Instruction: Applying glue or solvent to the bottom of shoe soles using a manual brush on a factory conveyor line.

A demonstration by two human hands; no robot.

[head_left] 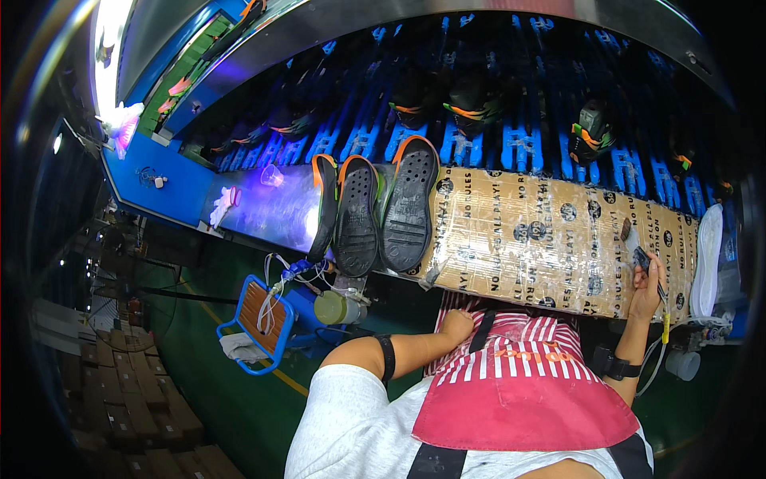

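My right hand (648, 281) is closed round a dark, brush-like tool (641, 257) over the right part of the cardboard-covered bench (519, 231). A thin dark handle shows below its fingers. My left hand (457, 326) is curled at the bench's near edge, in front of the striped red apron (519, 383); whatever it may hold is hidden. Left of the cardboard stand three black shoe soles with orange and green edges: one turned on its side (323, 207), one in the middle (357, 215) and one at the right (409, 207). They lie away from both hands.
Beyond the bench, blue racks (523, 148) carry several dark shoes (475, 104) under a metal hood. White sole-shaped pieces (706, 259) lie at the right end. Left are a blue-framed stool (263, 323), a yellowish container (331, 307) and loose tubing (279, 279). Cartons (132, 391) are stacked far left.
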